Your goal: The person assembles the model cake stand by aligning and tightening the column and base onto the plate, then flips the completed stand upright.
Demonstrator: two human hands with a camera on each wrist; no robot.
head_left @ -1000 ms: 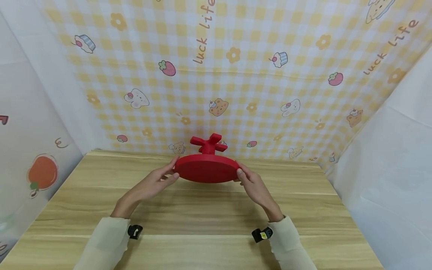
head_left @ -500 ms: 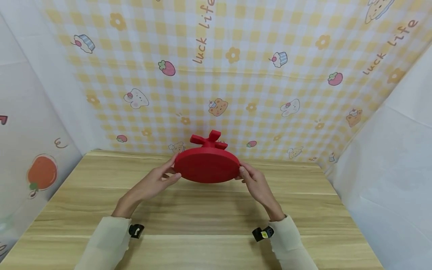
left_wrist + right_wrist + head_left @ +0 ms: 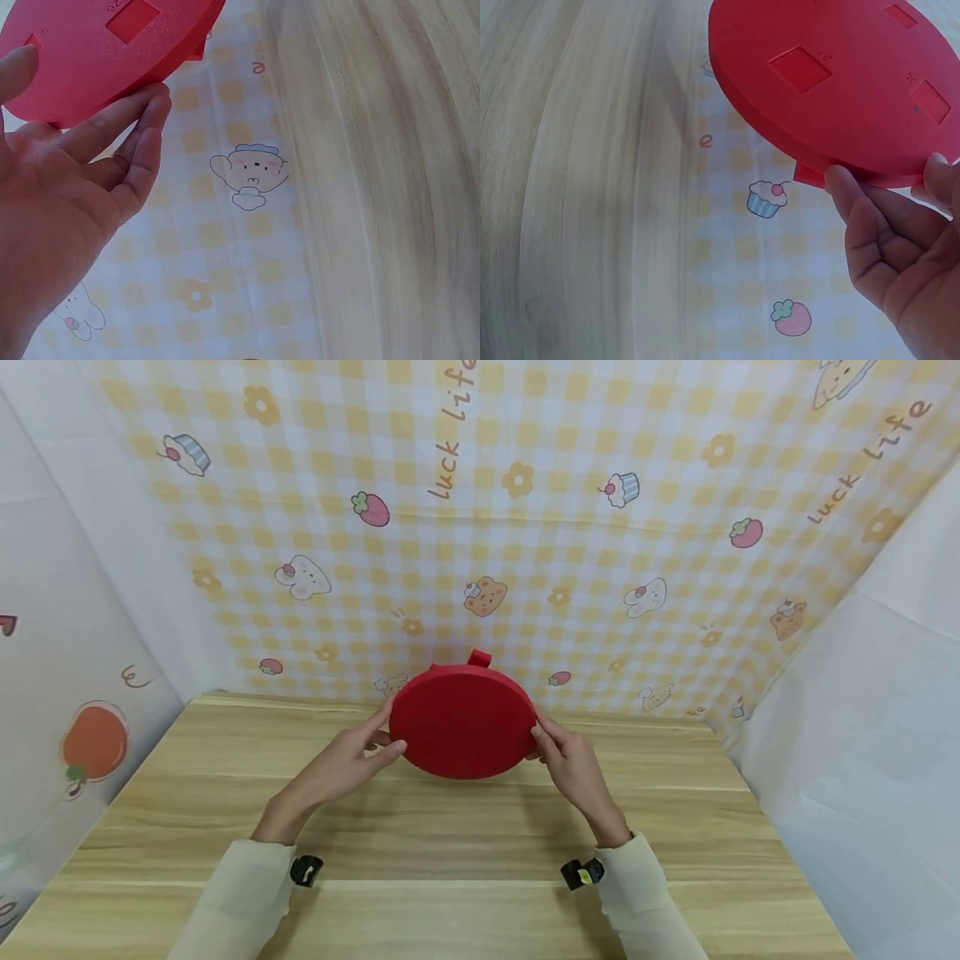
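Note:
A thick red disc (image 3: 465, 722) is held between both hands above the back of the table, its broad face tilted towards the head camera. My left hand (image 3: 348, 764) grips its left rim, thumb in front and fingers behind. On the opposite side my right hand (image 3: 573, 768) pinches the rim in the same way. Both wrist views show square recesses with small engraved numbers in the face, such as one recess (image 3: 133, 20) near the left hand and another recess (image 3: 801, 69) towards the middle. A red prong (image 3: 479, 657) sticks up behind the disc; the rest of its back is hidden.
Below the hands lies a wood-grain table (image 3: 465, 835). Close behind the disc hangs a yellow checked cloth (image 3: 555, 552) with cartoon prints. White sheets (image 3: 862, 718) close off both sides. Black wrist devices (image 3: 306, 870) sit at the cuffs.
The disc has tipped up, so its face appears rounder and its top edge higher. The red prongs behind it have mostly gone out of sight. Both hands keep their grip, nearly in place.

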